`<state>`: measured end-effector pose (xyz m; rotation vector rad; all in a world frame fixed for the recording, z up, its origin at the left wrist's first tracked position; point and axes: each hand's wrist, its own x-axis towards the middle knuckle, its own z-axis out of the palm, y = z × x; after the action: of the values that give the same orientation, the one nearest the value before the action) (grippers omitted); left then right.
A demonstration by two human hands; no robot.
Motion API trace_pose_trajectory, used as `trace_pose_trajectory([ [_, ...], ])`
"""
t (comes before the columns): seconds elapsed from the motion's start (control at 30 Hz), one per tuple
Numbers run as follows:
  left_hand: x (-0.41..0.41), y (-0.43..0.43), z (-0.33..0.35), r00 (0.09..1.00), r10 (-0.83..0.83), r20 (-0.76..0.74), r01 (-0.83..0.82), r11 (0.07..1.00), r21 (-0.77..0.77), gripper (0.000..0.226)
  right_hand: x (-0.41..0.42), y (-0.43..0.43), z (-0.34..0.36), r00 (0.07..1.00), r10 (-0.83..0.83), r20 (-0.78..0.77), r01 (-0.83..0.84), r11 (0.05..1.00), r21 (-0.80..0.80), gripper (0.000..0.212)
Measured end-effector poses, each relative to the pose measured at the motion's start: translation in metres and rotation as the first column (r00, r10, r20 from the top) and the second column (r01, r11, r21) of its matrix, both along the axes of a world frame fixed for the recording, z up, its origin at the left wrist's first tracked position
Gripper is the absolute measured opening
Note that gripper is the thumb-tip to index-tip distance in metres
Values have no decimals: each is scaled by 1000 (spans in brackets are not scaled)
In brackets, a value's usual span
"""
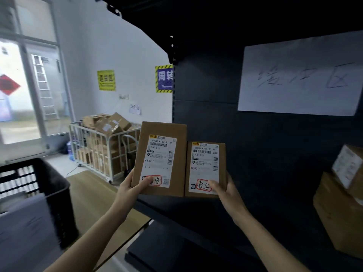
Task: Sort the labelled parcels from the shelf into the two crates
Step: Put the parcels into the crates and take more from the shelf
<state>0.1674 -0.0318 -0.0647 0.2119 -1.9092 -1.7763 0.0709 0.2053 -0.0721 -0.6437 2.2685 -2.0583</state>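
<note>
I hold two brown cardboard parcels upright, side by side and touching, in front of the dark shelf. My left hand grips the bottom of the taller parcel, whose white label reads A132. My right hand grips the lower edge of the shorter parcel, labelled B393, with a red-framed handwritten mark. My thumbs partly cover the red marks. A black plastic crate stands at the left, holding a white sheet.
More brown parcels are stacked on the shelf at the right. A white paper sign hangs on the shelf's back panel. A white wire cart full of boxes stands by the far wall. A wooden tabletop lies under the crate.
</note>
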Motion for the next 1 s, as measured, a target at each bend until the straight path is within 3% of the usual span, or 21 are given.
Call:
trace_pose_trajectory([
  [0.4, 92, -100, -7, 984, 179, 20, -180, 984, 6, 30, 46, -120, 5, 981, 193, 6, -193, 981, -11, 36],
  [0.83, 231, -249, -6, 946, 324, 18, -325, 945, 50, 33, 146, -301, -3, 922, 387, -21, -387, 922, -2, 48],
  [1.0, 288, -300, -10, 922, 387, 13, -387, 919, 79, 25, 188, -368, -6, 893, 449, -34, -449, 893, -4, 54],
])
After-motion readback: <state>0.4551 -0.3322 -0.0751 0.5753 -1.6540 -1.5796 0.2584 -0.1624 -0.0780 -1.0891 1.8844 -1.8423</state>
